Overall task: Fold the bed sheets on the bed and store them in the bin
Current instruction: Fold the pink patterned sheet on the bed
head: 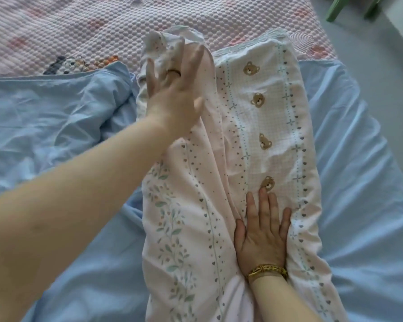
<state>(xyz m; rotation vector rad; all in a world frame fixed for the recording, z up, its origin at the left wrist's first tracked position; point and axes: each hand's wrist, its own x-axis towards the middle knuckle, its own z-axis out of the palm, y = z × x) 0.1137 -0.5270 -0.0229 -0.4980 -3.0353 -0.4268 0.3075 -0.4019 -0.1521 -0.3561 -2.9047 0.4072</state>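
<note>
A pink and white sheet [270, 126] printed with bears, hearts and leaves lies folded into a long strip down the middle of the bed. My left hand [172, 89], wearing a ring, lies with straight fingers on the strip's far left part, by a bunched corner [158, 43]. My right hand [263, 231], with a gold bracelet at the wrist, presses flat on the strip's near part, fingers spread. A light blue sheet [56, 126] lies rumpled under and on both sides of the strip. No bin is in view.
A pink quilted cover [102, 26] spreads over the far part of the bed. At the top right are grey floor [382, 54] and green furniture legs [335, 10] beyond the bed's edge.
</note>
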